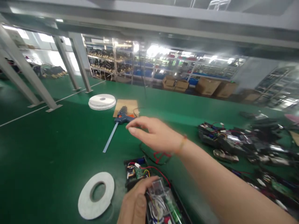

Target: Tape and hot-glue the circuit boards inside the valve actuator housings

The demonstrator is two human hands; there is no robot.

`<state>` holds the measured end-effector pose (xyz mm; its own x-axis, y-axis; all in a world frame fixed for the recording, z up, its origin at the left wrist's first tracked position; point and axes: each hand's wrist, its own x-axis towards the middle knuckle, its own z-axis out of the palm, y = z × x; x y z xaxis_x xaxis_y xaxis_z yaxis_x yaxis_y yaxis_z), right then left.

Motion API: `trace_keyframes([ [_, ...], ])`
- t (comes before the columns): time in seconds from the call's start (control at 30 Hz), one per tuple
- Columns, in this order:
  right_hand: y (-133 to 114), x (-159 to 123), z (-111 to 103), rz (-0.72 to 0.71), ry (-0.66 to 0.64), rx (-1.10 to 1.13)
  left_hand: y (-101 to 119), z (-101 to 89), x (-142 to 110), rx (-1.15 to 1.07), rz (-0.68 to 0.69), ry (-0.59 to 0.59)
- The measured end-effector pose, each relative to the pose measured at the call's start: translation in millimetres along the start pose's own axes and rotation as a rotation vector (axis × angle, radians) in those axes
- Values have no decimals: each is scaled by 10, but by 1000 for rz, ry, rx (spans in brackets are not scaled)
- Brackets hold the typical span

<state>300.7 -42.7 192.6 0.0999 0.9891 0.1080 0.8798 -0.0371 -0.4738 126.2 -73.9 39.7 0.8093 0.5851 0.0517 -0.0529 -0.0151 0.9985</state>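
Note:
My left hand [135, 199] grips the left side of a black electronic device housing [178, 200] at the bottom of the view. The housing contains a green circuit board, coloured wires, a white connector and a clear plastic part. Above the table, my right hand [151, 132] reaches left, thumb and fingers slightly apart with nothing visible between them. Just beyond its fingertips lies a dark blue hot glue gun [121, 115], a long glue stick [110, 138] protruding from its rear. The gun rests partly on a piece of brown cardboard [130, 104].
A roll of white tape [84, 199] lies left of the housing; white round discs [102, 102] lie farther back. Several similar black assemblies [233, 140] crowd the right side. Red pliers-like handles [161, 156] show below my right wrist. Metal posts [79, 62] stand at left.

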Motion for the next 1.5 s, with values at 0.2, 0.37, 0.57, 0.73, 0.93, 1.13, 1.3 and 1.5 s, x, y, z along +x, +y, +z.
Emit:
trace_keyframes([
  [0.2, -120, -1319, 273, -25, 121, 361, -5, 30, -118, 146, 45, 173],
  [0.37, -55, -1560, 457, 10, 50, 429, 33, 14, -90, 149, 55, 157],
  [0.57, -21, -1579, 458, 30, 4, 439, 88, -61, 26, 164, 19, 42],
  [0.73, 39, -1550, 500, 137, 47, 536, 148, -102, 60, -89, -32, -97],
  [0.93, 61, -1490, 531, 206, 57, 601, 248, -89, 47, -175, -10, -165],
  [1.13, -48, -1401, 566, 223, 93, 636, 241, -4, 63, -49, -2, -57],
  [1.3, -76, -1391, 628, 196, 106, 612, 178, -11, 51, -48, -32, -19],
  [1.5, -43, -1377, 638, 217, 127, 583, 177, -60, 21, -131, -113, -60],
])
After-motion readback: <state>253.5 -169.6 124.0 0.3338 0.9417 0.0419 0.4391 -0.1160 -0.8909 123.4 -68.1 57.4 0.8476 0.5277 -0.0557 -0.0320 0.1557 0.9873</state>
